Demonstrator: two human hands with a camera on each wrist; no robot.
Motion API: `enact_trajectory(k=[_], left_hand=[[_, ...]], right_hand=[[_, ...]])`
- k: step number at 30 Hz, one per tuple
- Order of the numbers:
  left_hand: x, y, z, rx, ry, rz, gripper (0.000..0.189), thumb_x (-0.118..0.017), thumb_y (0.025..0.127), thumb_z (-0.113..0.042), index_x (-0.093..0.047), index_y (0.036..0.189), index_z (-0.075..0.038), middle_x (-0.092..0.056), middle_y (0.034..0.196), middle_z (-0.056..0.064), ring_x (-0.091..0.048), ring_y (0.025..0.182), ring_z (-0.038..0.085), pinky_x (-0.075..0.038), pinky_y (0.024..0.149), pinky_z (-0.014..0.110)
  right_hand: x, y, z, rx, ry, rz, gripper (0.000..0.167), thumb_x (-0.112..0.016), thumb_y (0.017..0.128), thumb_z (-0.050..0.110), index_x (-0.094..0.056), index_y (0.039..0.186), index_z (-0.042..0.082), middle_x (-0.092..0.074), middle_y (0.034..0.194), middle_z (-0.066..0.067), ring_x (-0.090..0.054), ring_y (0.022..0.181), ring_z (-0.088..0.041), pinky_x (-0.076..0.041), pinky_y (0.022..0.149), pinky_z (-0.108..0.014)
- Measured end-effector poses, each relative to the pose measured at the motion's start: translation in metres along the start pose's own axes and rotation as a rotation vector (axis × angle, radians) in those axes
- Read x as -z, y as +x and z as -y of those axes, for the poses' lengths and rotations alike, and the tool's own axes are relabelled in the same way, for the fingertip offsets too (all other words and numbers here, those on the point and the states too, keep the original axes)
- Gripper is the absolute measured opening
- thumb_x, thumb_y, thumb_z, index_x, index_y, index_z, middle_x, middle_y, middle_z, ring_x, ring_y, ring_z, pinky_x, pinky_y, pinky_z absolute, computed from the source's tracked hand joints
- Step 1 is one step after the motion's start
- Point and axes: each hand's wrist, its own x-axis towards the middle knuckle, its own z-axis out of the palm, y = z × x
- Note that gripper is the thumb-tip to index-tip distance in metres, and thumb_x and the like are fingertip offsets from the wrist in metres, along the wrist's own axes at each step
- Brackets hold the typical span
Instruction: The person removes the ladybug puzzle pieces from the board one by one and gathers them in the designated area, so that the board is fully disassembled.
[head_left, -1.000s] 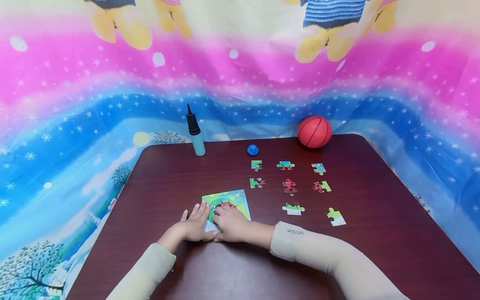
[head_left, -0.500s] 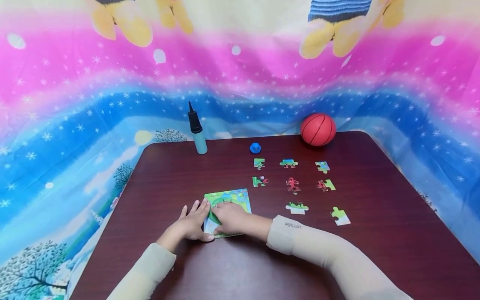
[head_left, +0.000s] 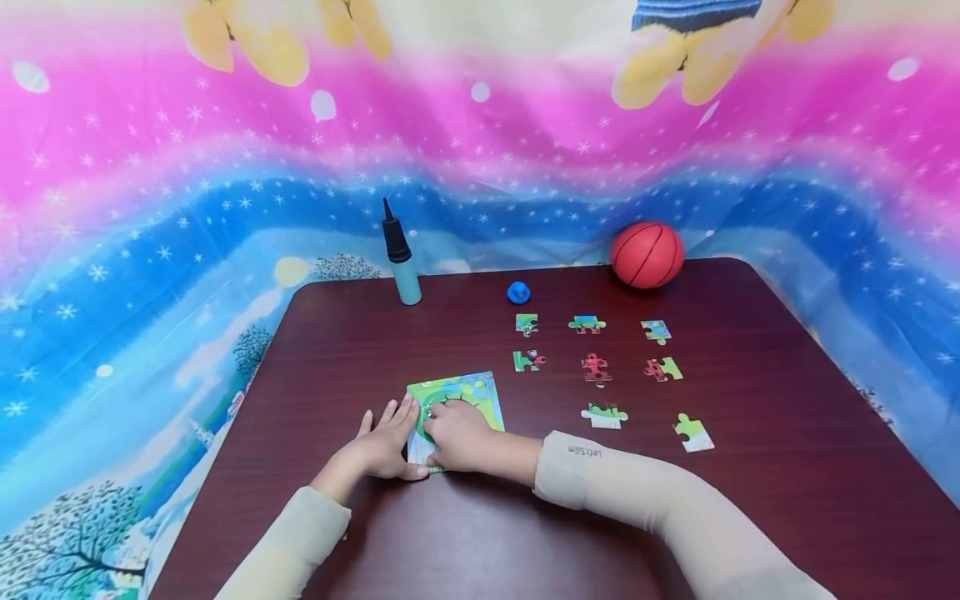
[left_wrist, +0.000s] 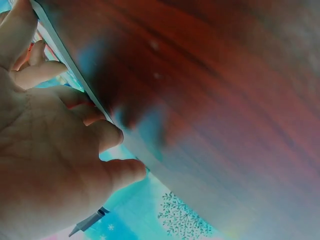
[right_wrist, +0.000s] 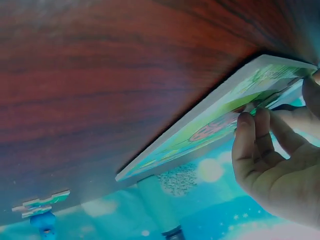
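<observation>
A square ladybug jigsaw board (head_left: 481, 387) lies flat on the table, green and blue around its rim. My left hand (head_left: 384, 443) rests along its left side, fingers spread and the thumb at the front left corner. Over the middle and front left of the board is my right hand (head_left: 461, 435), with curled fingertips (right_wrist: 245, 121) on the picture and the thumb near a corner. I cannot tell whether those fingers pinch a piece. To the right lie several loose jigsaw pieces, among them a red middle piece (head_left: 595, 367) and a green-and-white corner piece (head_left: 693, 434).
Behind the board stands a teal hand pump (head_left: 406, 282) with a black nozzle. A small blue toy (head_left: 518, 292) and a red basketball (head_left: 648, 254) sit near the back edge of the dark wooden table (head_left: 337, 333). A patterned cloth (head_left: 480, 167) surrounds the table.
My right hand's thumb has shifted slightly away from the board's front edge. Less of the red ladybug shows beside the fingers. The left hand stays at the board's side; the view has tilted slightly.
</observation>
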Motion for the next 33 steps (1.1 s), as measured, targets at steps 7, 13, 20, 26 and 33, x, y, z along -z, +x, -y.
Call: enact_trajectory(k=[7,13,20,26,33], left_hand=[[-0.001,-0.001,-0.002,-0.02,-0.043,0.005,0.107,-0.072,0.079,-0.047,-0.006,0.151,-0.002,0.002,0.157,0.015,0.0,0.143,0.036,0.0,0.109,0.061],[-0.002,-0.001,-0.002,-0.012,-0.042,-0.004,0.108,-0.073,0.078,-0.046,-0.006,0.151,-0.003,0.002,0.158,0.015,0.0,0.143,0.036,-0.002,0.109,0.061],[-0.002,0.0,-0.002,-0.006,-0.044,0.006,0.107,-0.072,0.079,-0.046,-0.006,0.151,-0.004,0.004,0.158,0.014,0.003,0.143,0.035,-0.001,0.109,0.062],[-0.005,0.001,-0.003,-0.004,-0.054,0.014,0.108,-0.072,0.079,-0.047,-0.005,0.151,-0.004,0.004,0.158,0.014,0.003,0.143,0.036,-0.001,0.109,0.062],[-0.005,0.004,-0.003,0.01,-0.036,0.02,0.109,-0.072,0.078,-0.046,-0.003,0.151,-0.004,0.005,0.158,0.014,0.003,0.143,0.036,0.0,0.109,0.062]], right_hand=[[0.003,-0.004,0.003,-0.053,0.054,-0.028,0.066,-0.075,0.074,0.051,-0.058,0.126,0.015,-0.06,0.113,-0.001,-0.057,0.105,-0.017,-0.044,0.094,-0.032],[-0.006,-0.005,0.003,-0.04,0.081,-0.098,0.069,-0.076,0.074,0.048,-0.053,0.129,0.015,-0.065,0.114,0.0,-0.059,0.106,-0.017,-0.044,0.093,-0.035],[0.004,-0.011,-0.008,-0.101,0.598,-0.178,0.021,-0.073,0.082,0.021,-0.059,0.097,0.014,-0.057,0.07,0.011,-0.053,0.063,-0.001,-0.044,0.059,-0.019],[0.017,-0.026,-0.036,-0.175,0.755,-0.17,0.012,-0.071,0.084,0.015,-0.062,0.091,0.014,-0.058,0.069,0.01,-0.054,0.06,-0.002,-0.045,0.06,-0.021],[0.014,-0.039,-0.078,-0.28,0.795,-0.133,0.013,-0.07,0.085,0.013,-0.059,0.092,0.014,-0.058,0.066,0.005,-0.055,0.056,-0.009,-0.044,0.056,-0.025]])
